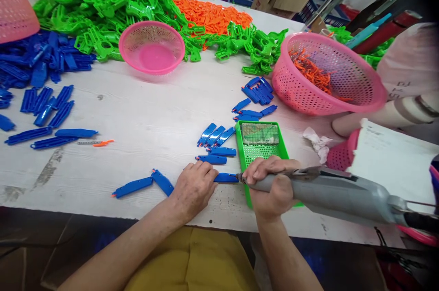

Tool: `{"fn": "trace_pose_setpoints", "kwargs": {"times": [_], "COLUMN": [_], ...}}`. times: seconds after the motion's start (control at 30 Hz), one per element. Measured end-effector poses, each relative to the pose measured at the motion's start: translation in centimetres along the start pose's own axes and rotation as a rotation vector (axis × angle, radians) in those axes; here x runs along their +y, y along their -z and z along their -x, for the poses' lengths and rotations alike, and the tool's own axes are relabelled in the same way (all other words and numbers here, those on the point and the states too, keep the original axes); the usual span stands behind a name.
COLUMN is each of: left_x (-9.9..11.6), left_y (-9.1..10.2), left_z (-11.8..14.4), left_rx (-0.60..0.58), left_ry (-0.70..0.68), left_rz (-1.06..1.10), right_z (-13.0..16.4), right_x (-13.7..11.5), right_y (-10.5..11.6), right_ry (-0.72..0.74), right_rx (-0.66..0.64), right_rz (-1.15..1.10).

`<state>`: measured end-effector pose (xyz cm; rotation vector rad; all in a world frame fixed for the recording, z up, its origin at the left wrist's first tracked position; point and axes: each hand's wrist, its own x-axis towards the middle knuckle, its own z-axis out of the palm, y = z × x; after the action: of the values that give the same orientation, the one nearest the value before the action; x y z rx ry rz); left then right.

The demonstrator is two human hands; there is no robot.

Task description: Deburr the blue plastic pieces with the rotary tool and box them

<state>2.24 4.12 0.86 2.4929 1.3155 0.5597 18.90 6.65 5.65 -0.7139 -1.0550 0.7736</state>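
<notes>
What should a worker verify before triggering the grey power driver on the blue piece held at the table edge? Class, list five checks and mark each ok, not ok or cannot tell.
1. Left hand pins the blue piece flat on the table: ok.
2. Right hand grips the grey driver: ok.
3. Driver tip meets the piece's end: ok.
4. Left fingertips clear of the tip: cannot tell.
5. Green tray of small parts within reach: ok.

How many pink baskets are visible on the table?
3: one at the far left edge, cut off; an empty one by the green parts; a tilted one holding orange pieces. Others may be hidden.
</notes>
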Motion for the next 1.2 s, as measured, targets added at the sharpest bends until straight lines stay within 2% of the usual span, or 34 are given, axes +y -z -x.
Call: {"fn": "trace_pose_setpoints", "kwargs": {"times": [0.27, 0.4, 0.53, 0.67, 1.2], "left_x": [-0.2, -0.3, -0.4, -0.6, -0.5], "left_y": [-0.1, 0.0, 0.2, 0.2, 0.6], "left_z": [0.0, 0.1, 0.0, -0.2, -0.3], "left_rx": [-0.010, -0.008, 0.017, 0.054, 0.057], "left_ry": [-0.011, -0.022, -0.033, -0.053, -0.084], "left_rz": [-0.003, 0.003, 0.021, 0.027, -0.018], "right_z": [0.3, -0.8, -2.1, -2.4, -1.9], "right_x": [0.2, -1.3, -2.8, -2.6, -1.3], "right_y": [-0.3, 1.7, 4.5, 6.2, 7.1], "right_ry": [0.008, -0.012, 0.098, 0.095, 0.101], "right_rx": [-0.074, -0.021, 0.123, 0.238, 0.287], "right_rz": [0.012, -0.047, 0.079, 0.178, 0.162]}}
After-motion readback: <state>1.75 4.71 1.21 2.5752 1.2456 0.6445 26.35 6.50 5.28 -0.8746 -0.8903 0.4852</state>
